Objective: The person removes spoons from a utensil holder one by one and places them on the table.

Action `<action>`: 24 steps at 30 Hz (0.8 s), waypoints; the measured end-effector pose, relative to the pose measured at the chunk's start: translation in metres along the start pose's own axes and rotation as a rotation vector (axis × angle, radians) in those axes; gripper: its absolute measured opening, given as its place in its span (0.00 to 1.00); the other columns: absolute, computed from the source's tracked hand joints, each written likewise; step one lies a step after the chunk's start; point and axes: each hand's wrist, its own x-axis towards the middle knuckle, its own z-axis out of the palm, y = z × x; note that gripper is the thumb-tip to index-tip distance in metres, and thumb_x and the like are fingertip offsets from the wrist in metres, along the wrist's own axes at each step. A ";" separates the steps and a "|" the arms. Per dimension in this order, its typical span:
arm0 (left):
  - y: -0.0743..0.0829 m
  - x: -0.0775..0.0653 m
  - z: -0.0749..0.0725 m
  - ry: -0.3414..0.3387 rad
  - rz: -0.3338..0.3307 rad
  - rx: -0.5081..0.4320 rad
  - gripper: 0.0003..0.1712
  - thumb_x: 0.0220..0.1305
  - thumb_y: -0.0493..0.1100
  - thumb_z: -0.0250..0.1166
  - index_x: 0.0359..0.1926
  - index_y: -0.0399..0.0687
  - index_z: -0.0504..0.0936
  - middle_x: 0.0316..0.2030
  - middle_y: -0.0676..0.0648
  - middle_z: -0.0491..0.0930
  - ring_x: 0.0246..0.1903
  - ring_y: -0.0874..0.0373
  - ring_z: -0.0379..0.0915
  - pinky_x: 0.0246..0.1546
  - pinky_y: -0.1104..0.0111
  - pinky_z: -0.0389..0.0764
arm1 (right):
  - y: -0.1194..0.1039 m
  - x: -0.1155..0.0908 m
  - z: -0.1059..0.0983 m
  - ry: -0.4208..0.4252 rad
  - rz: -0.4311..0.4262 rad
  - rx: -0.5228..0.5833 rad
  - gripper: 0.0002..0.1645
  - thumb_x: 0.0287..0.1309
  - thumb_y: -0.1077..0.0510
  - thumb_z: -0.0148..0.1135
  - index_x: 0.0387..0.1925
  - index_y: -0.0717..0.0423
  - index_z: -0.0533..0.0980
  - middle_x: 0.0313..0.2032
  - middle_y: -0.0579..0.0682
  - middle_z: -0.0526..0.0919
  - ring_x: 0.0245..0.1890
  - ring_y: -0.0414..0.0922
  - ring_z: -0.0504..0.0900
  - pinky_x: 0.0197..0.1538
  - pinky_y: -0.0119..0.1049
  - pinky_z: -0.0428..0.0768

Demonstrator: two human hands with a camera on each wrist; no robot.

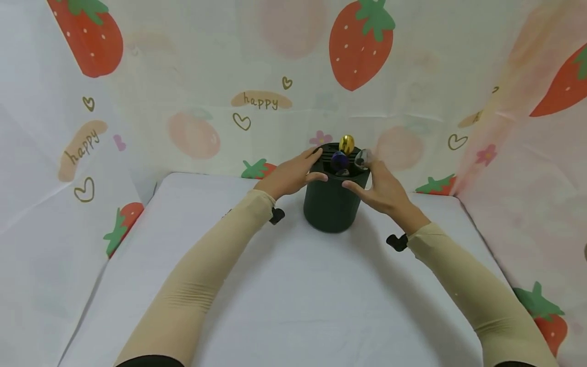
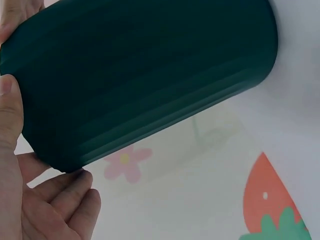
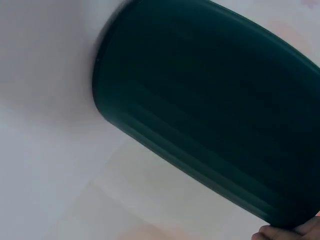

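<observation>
A dark green cylindrical utensil holder (image 1: 331, 206) stands upright on the white table, its top partly slotted. Rounded shiny heads, like spoon bowls, stick out of it: a gold one (image 1: 347, 144), a dark blue one (image 1: 339, 161) and a silvery one (image 1: 363, 158). My left hand (image 1: 293, 174) grips the left side of the rim, thumb in front and fingers toward the back. On the right side, my right hand (image 1: 379, 188) holds the rim with its thumb across the front. Fingertips (image 2: 85, 207) curl at the holder's top edge in the left wrist view; the right hand's far fingers are mostly hidden.
The white-covered table (image 1: 293, 306) stretches from the holder toward me. Behind it hangs a cloth backdrop (image 1: 192, 76) printed with strawberries, hearts and the word "happy"; similar cloth hangs at both sides.
</observation>
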 end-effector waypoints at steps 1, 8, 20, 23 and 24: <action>-0.003 -0.002 -0.001 -0.005 -0.002 -0.009 0.53 0.77 0.72 0.50 0.88 0.54 0.41 0.87 0.46 0.40 0.84 0.45 0.47 0.78 0.49 0.61 | -0.002 0.000 0.002 0.002 0.000 0.001 0.66 0.65 0.19 0.59 0.85 0.56 0.52 0.81 0.61 0.61 0.81 0.62 0.60 0.75 0.67 0.64; -0.021 -0.017 -0.008 -0.012 0.001 -0.041 0.54 0.75 0.74 0.50 0.88 0.59 0.40 0.87 0.47 0.38 0.84 0.47 0.44 0.79 0.47 0.59 | -0.021 0.003 0.013 0.014 -0.004 -0.012 0.68 0.64 0.18 0.59 0.85 0.59 0.52 0.82 0.59 0.58 0.81 0.59 0.59 0.74 0.64 0.67; -0.046 -0.034 -0.018 -0.024 0.018 -0.094 0.52 0.77 0.69 0.55 0.88 0.54 0.43 0.87 0.46 0.39 0.76 0.44 0.66 0.78 0.49 0.61 | -0.051 0.003 0.031 0.018 0.022 -0.045 0.72 0.61 0.14 0.57 0.85 0.60 0.50 0.86 0.58 0.47 0.83 0.65 0.51 0.77 0.64 0.63; -0.052 -0.036 -0.023 -0.026 0.023 -0.092 0.53 0.77 0.70 0.55 0.88 0.54 0.44 0.87 0.46 0.40 0.81 0.45 0.55 0.80 0.49 0.56 | -0.059 0.005 0.032 0.025 0.029 -0.042 0.75 0.60 0.13 0.57 0.86 0.59 0.46 0.86 0.58 0.47 0.82 0.68 0.51 0.78 0.65 0.59; -0.054 -0.037 -0.025 -0.027 0.025 -0.085 0.53 0.76 0.70 0.55 0.88 0.55 0.44 0.87 0.47 0.40 0.83 0.45 0.49 0.81 0.49 0.53 | -0.061 0.005 0.032 0.028 0.034 -0.038 0.76 0.60 0.13 0.57 0.87 0.58 0.43 0.86 0.58 0.47 0.82 0.68 0.51 0.78 0.65 0.59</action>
